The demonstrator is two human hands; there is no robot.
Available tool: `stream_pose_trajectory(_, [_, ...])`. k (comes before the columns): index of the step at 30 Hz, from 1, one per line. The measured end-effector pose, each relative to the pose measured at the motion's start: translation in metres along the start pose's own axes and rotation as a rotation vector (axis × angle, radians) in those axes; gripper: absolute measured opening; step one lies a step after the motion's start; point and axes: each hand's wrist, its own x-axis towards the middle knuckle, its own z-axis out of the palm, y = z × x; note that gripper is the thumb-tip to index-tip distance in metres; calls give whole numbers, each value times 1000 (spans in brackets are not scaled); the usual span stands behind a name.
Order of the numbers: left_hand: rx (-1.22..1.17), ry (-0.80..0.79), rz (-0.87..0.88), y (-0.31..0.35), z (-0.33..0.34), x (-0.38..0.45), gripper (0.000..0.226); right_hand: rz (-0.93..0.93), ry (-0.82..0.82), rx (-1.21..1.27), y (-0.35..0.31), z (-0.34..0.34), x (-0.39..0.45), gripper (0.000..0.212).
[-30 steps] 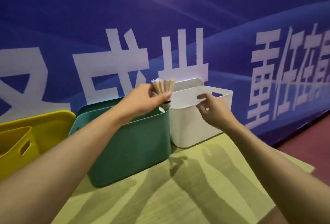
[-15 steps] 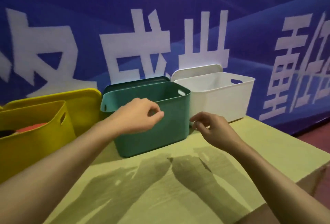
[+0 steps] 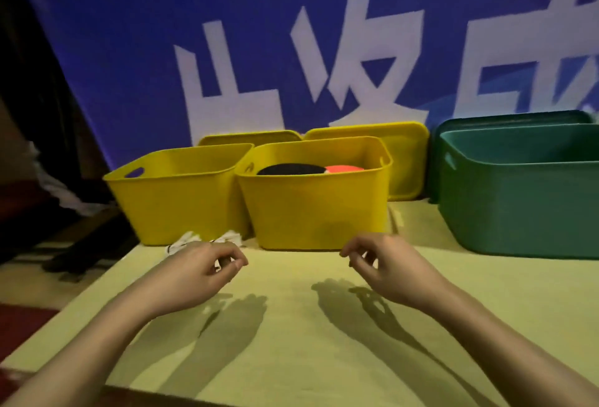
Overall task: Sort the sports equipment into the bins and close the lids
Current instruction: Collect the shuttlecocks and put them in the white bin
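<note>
You are holding both hands just above the pale yellow-green counter (image 3: pixel 291 335), near its middle. Your left hand (image 3: pixel 197 272) is hovering with its fingers (image 3: pixel 235 260) loosely curled and gripping nothing; white feathered shuttlecocks (image 3: pixel 191 241) are lying on the counter just beyond its knuckles, against the foot of the left yellow plastic bin (image 3: pixel 181 199). Your right hand (image 3: pixel 389 264) is likewise hanging with loosely curled fingers (image 3: pixel 351 252), holding nothing, just in front of the middle yellow plastic bin (image 3: pixel 317 212). Inside that bin a black and red paddle-like item (image 3: pixel 311 169) is lying, well beyond your fingertips. Two yellow lids (image 3: pixel 408 160) are standing against the blue banner (image 3: pixel 162 50) along the far edge. A dark green plastic bin (image 3: pixel 525 202) is sitting toward the right edge, with its green lid (image 3: pixel 512 116) propped behind it.
</note>
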Motion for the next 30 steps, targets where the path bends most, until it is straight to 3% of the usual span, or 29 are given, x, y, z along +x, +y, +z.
stream_pose_trajectory(3, [-27,96,-96,-63,7,-19,16,-59,-49,-74,-32,64,37,21])
stream_pose_trajectory(7, [-39,181,-242,-117,19,-28,45,-58,-111,-145,-67,129,82,39])
stream_pose_trajectory(10, [-35,159,-333,-144,28,-21,63,-25,-155,-160,-90,160,104,54])
stream_pose_trajectory(15, [-101,144,-340,-166,50,-3,78,21,-204,-161,-125,199,127,76])
stream_pose_trajectory(19, [-217,135,-289,-173,51,1,116,59,-145,-170,-145,218,143,61])
stream_pose_trajectory(21, [-222,76,-313,-183,50,-2,123,80,-106,-172,-148,225,148,47])
stream_pose_trajectory(23, [-159,47,-333,-193,50,-4,107,91,-89,-166,-146,224,148,37])
stream_pose_trajectory(26, [-58,114,-258,-198,52,-7,61,82,-94,-154,-139,211,136,28])
stream_pose_trajectory(30, [-223,82,-223,-163,45,-9,49,113,-57,-99,-117,171,103,28])
